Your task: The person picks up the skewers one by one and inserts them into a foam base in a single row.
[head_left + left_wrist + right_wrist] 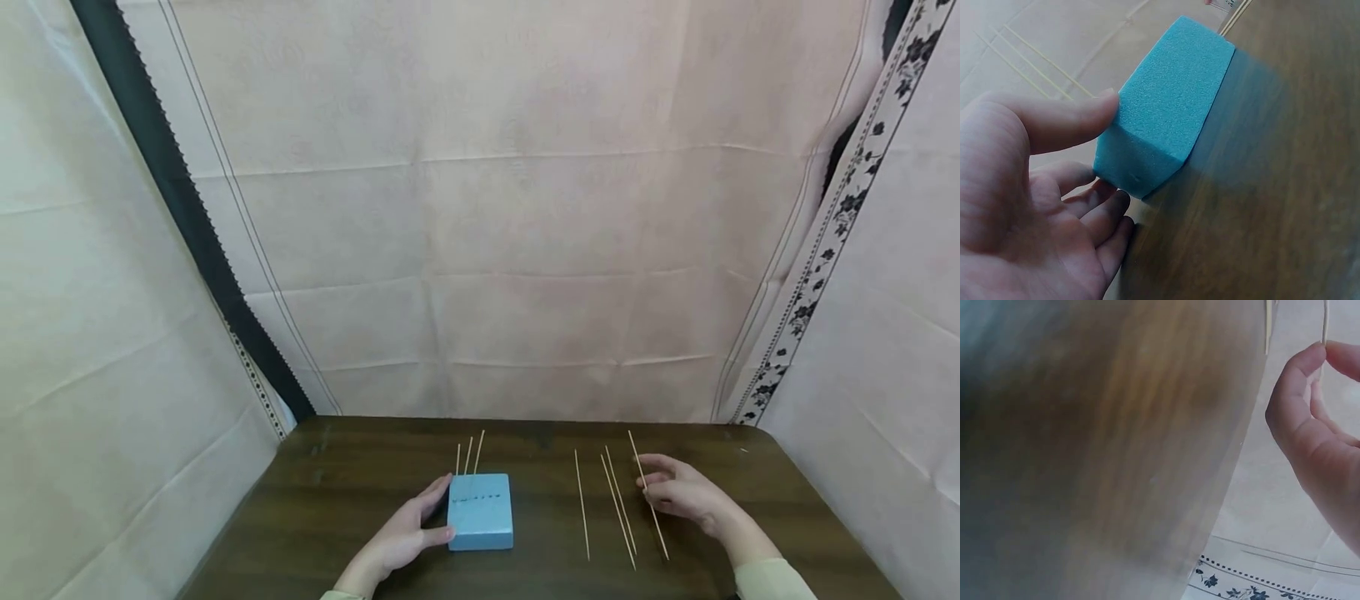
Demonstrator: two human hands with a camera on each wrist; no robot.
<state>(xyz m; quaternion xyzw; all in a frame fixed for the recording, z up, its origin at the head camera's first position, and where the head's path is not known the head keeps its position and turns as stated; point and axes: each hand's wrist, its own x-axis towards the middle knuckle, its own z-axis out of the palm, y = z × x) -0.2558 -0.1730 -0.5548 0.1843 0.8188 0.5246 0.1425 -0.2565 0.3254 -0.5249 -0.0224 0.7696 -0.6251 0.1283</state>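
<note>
My left hand grips the near left side of a light blue foam block, its thumb on one face in the left wrist view. Dark marks run in a row across the block's upper face. Three thin wooden sticks stand up from it, towards the far side. To the right, my right hand pinches another thin stick between thumb and forefinger. This stick shows at the fingertips in the right wrist view; its lower part is hidden there.
Between the hands, a single loose stick and a close pair of sticks lie on the dark wooden table. Pale cloth hangs behind the table and along both sides.
</note>
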